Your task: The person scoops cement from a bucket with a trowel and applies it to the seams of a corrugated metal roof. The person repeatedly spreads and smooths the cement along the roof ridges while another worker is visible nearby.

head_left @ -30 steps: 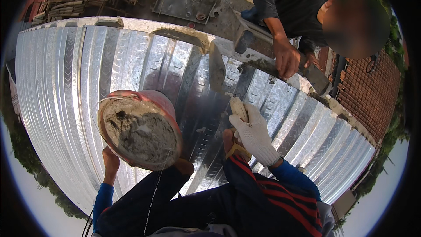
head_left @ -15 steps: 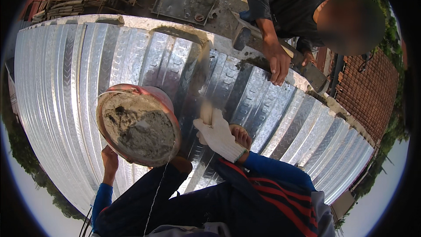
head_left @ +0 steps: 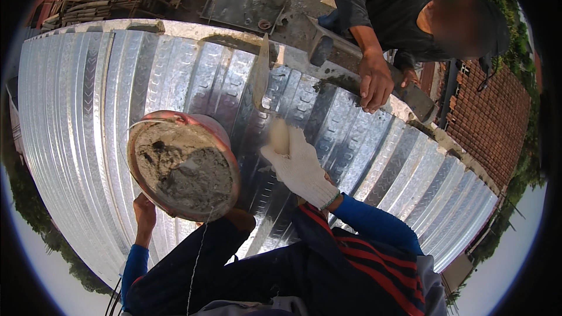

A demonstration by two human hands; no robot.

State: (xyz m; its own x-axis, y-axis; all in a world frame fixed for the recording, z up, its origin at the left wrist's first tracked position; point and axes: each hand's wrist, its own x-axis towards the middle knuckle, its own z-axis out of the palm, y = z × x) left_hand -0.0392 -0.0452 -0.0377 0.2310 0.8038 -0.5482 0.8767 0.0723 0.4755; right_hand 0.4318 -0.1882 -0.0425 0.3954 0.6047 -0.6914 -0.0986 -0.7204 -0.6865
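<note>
My left hand (head_left: pixel 144 215) is bare and grips the underside of a red bucket (head_left: pixel 218 134) full of grey mortar (head_left: pixel 186 168), which it holds just above my knee. Right of the bucket, my right hand (head_left: pixel 300 167), in a white glove, is closed on the handle of a trowel (head_left: pixel 261 74). The blade points up and away over the corrugated metal sheet (head_left: pixel 88 99). The handle is blurred.
Another person in a dark shirt leans over the sheet's far edge at the upper right, one hand (head_left: pixel 374 82) pressed on the concrete ledge (head_left: pixel 410 102). Timber and a metal tray (head_left: pixel 246 3) lie on the ground beyond. A brick wall (head_left: pixel 489 123) stands at the right.
My gloved right hand has swung left from the sheet's right part toward the bucket, carrying the trowel. The bucket and the other person's hand have barely moved.
</note>
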